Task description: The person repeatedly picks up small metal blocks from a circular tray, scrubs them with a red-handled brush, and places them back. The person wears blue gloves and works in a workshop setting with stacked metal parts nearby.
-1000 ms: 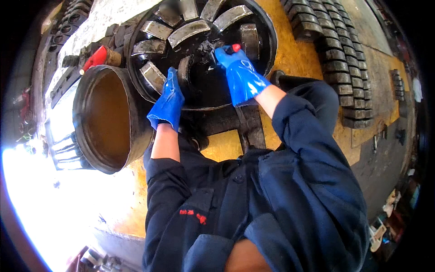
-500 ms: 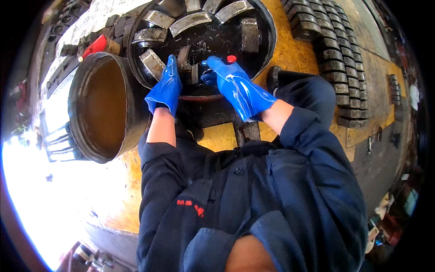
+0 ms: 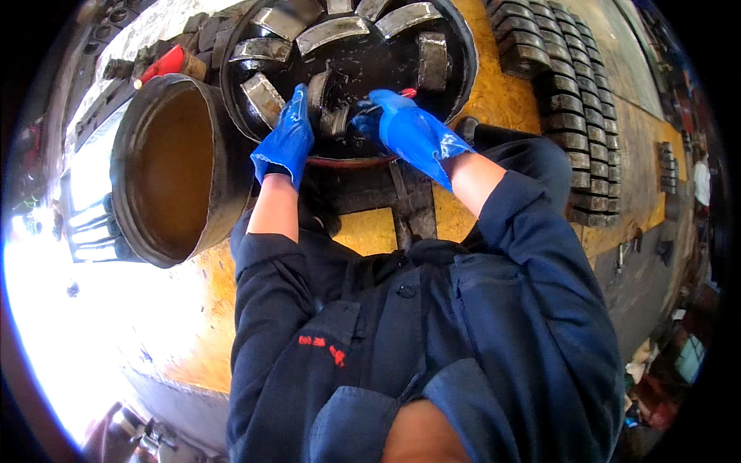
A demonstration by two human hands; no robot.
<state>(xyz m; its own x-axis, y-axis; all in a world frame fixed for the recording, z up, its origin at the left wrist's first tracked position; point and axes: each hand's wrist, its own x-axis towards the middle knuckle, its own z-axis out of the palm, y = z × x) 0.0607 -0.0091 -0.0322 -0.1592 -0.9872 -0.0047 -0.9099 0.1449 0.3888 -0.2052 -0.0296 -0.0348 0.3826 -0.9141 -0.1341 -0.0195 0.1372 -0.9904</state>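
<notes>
A round black housing lies on the bench, with several curved grey metal segments set around its inside. My left hand, in a blue glove, rests on a segment at the housing's near left rim. In its blue glove, my right hand is closed on a small tool with a red tip near the centre hub. Dark blue sleeves cover both my arms.
A large open rusty drum ring lies to the left, touching the housing. Rows of dark metal blocks are stacked to the right on the yellow-brown bench top. A red-handled object lies at upper left. Bright glare fills the lower left.
Both hands have stayed at the housing's centre. My right hand has shifted a little toward the hub, and the view has tilted so the housing sits higher.
</notes>
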